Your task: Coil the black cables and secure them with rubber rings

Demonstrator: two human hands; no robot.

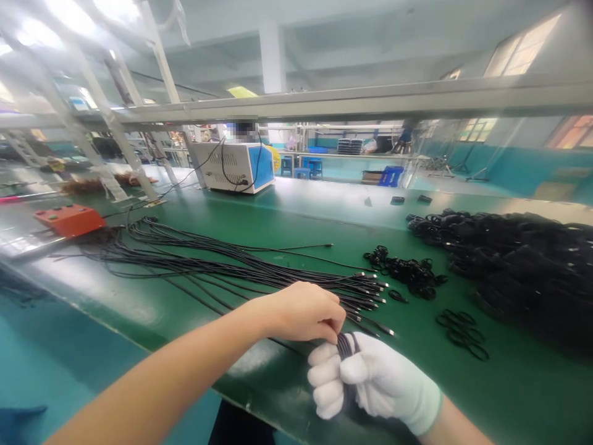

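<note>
An orange box [76,221] and a blue-and-white machine [229,165] sit apart.

Open bench [301,219] is stretching between the cables [259,267] and the white box [229,167]. Loose bands [412,273] are crowding the gap between cables and dark pile [523,259]; posts [121,148] are obstructing the far left.

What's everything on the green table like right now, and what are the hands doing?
Left hand: bare, fingers pinched at the coil
Right hand: gloved, closed around the coil
Coil: looped, held
Long cables: uncoiled, laid out
Big black heap: piled up
Orange box: resting on the table; can't tell if it's on
</note>
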